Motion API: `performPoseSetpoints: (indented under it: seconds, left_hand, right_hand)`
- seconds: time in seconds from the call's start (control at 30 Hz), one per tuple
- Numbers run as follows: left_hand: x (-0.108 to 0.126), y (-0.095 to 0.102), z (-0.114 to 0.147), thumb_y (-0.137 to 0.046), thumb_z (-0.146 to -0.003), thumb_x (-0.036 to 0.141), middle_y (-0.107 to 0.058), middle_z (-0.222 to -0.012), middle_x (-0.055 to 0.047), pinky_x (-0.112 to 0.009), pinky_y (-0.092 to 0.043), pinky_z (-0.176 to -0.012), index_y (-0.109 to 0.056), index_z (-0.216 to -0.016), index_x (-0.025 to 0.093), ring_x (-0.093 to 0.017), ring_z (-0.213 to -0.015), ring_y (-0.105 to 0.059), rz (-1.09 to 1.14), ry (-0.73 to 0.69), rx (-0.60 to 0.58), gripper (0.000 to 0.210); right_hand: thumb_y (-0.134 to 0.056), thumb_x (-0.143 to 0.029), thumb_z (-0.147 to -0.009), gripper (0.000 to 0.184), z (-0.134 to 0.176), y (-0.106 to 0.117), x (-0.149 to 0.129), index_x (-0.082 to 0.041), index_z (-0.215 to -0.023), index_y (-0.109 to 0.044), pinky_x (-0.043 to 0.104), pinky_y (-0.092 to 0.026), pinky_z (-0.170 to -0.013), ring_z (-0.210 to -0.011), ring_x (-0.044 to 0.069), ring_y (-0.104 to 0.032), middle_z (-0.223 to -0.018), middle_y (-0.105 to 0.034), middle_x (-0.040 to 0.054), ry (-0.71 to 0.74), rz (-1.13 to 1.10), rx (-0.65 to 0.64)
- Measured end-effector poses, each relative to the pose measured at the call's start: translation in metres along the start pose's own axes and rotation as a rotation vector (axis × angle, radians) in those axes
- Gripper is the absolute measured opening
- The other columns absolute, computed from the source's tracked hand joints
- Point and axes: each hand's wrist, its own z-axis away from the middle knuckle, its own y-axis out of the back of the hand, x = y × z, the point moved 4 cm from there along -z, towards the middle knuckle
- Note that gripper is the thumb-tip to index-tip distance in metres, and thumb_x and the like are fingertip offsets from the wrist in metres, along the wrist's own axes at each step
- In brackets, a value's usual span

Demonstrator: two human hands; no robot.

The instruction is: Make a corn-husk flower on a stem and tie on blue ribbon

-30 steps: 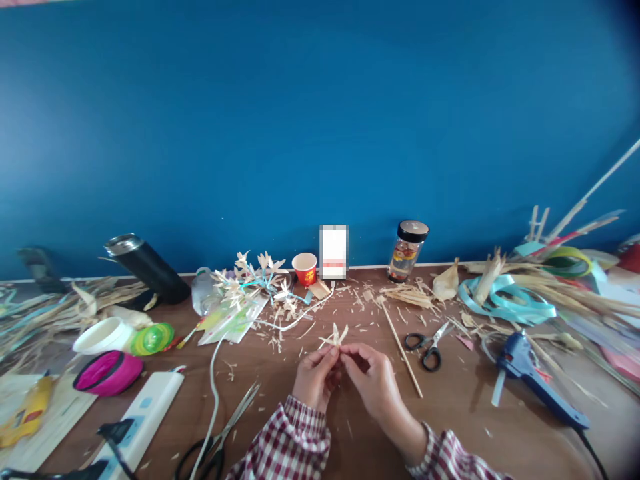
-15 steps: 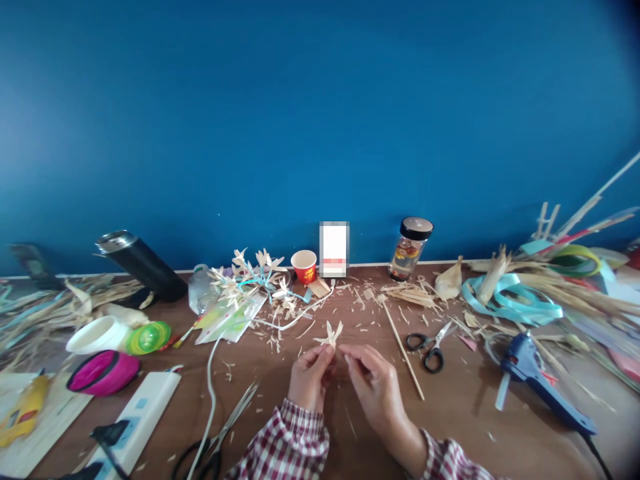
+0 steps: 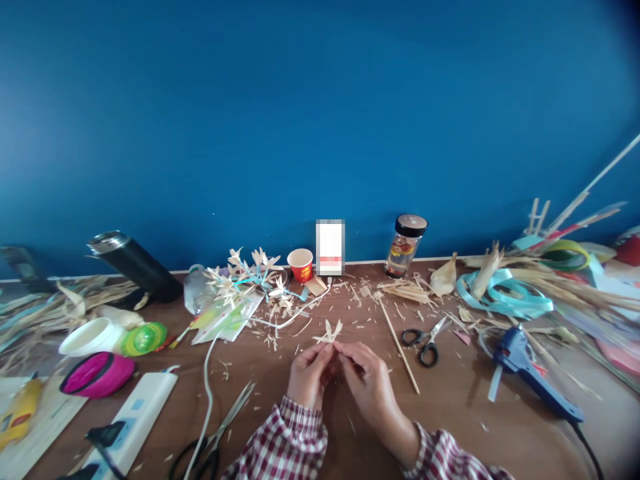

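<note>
A small pale corn husk flower [image 3: 329, 331] with pointed petals stands up between my hands over the middle of the table. My left hand [image 3: 307, 375] pinches its base between thumb and forefinger. The thumb and forefinger of my right hand [image 3: 367, 380] close on the flower's right side, touching the left fingertips. The lower part of the flower is hidden behind my fingers. Farther back on the left lies a bunch of similar husk flowers [image 3: 243, 277] on light blue stems.
Scissors lie at right [image 3: 427, 348] and at front left [image 3: 220, 433]. A thin wooden stick [image 3: 400, 347] lies right of my hands, then a blue glue gun [image 3: 535, 377]. A red paper cup [image 3: 301, 267], glass jar [image 3: 406, 247], black flask [image 3: 137, 267] and power strip [image 3: 133, 420] stand around; a white cable crosses left.
My right hand has moved left, its fingertips now meeting the flower and the left fingers. The left hand keeps its pinch. The whole view has shifted slightly.
</note>
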Motion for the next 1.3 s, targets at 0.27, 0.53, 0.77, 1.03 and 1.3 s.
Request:
performPoseSetpoints:
  seconds: [0.27, 0.53, 0.77, 1.03, 1.3]
  left_hand:
    - [-0.004, 0.001, -0.004, -0.078, -0.054, 0.026, -0.062, -0.054, 0.0, -0.017, -0.044, -0.048, -0.069, -0.069, 0.012, -0.007, -0.047, -0.053, 0.034, 0.027, -0.09, 0.022]
    - [-0.004, 0.0, -0.004, -0.078, -0.056, 0.025, -0.063, -0.057, -0.002, -0.017, -0.045, -0.05, -0.072, -0.078, 0.01, -0.007, -0.049, -0.054, 0.062, 0.058, -0.127, 0.027]
    - [-0.002, 0.0, -0.002, -0.08, -0.051, 0.026, -0.064, -0.057, -0.002, -0.015, -0.043, -0.045, -0.073, -0.077, 0.011, -0.006, -0.049, -0.054, 0.038, 0.035, -0.063, 0.03]
    - [0.002, 0.003, -0.004, -0.081, -0.047, 0.028, -0.059, -0.051, 0.002, -0.013, -0.041, -0.041, -0.072, -0.068, 0.012, -0.004, -0.044, -0.048, 0.009, 0.029, 0.021, 0.028]
    - [0.008, 0.005, -0.007, -0.083, -0.043, 0.027, -0.055, -0.053, 0.003, -0.011, -0.042, -0.039, -0.069, -0.063, 0.011, -0.002, -0.044, -0.046, 0.011, 0.035, 0.025, 0.029]
  right_hand:
    - [-0.048, -0.014, -0.084, 0.024, 0.007, -0.01, 0.0, -0.02, -0.101, -0.064, 0.027, -0.048, -0.071, -0.079, 0.016, -0.058, -0.088, -0.061, 0.0058, -0.06, -0.158, 0.01]
    - [-0.049, -0.014, -0.083, 0.027, 0.007, -0.012, 0.008, -0.022, -0.105, -0.062, 0.027, -0.048, -0.072, -0.082, 0.017, -0.057, -0.09, -0.06, 0.0056, -0.075, -0.182, 0.003]
    - [-0.05, -0.016, -0.082, 0.026, 0.006, -0.011, 0.007, -0.021, -0.103, -0.064, 0.028, -0.048, -0.073, -0.083, 0.018, -0.058, -0.089, -0.062, 0.0062, -0.061, -0.176, 0.001]
    - [-0.053, -0.025, -0.082, 0.015, 0.01, -0.015, 0.015, -0.018, -0.095, -0.056, 0.03, -0.052, -0.07, -0.08, 0.019, -0.062, -0.089, -0.064, 0.0076, -0.234, -0.293, 0.012]
    - [-0.052, -0.031, -0.083, 0.018, 0.011, -0.017, 0.023, -0.018, -0.096, -0.052, 0.029, -0.051, -0.07, -0.078, 0.019, -0.061, -0.087, -0.062, 0.0073, -0.264, -0.295, 0.013]
